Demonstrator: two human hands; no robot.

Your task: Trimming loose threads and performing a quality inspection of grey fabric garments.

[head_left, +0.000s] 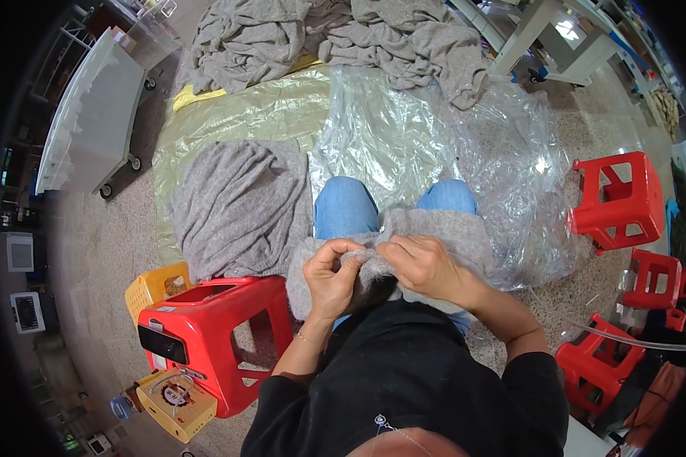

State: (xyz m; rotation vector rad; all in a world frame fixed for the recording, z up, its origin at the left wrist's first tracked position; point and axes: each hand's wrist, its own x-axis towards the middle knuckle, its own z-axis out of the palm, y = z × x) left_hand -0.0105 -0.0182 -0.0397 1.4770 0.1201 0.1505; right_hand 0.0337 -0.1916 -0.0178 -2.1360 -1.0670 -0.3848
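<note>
- Left hand (333, 276) & right hand (421, 266) both pinching grey knit (465, 232) edge, fingers pressed together.
- Looking soft, light, floppy; best gripping hem betw. thumbs.

- The single view looks steeply down from the person's head, close over the lap.
- Its centre holds the left hand (332, 276) and right hand (427, 268); the floor (107, 251) spreads ahead.
- Fisheye bending curves the rim, which is dark.
</note>
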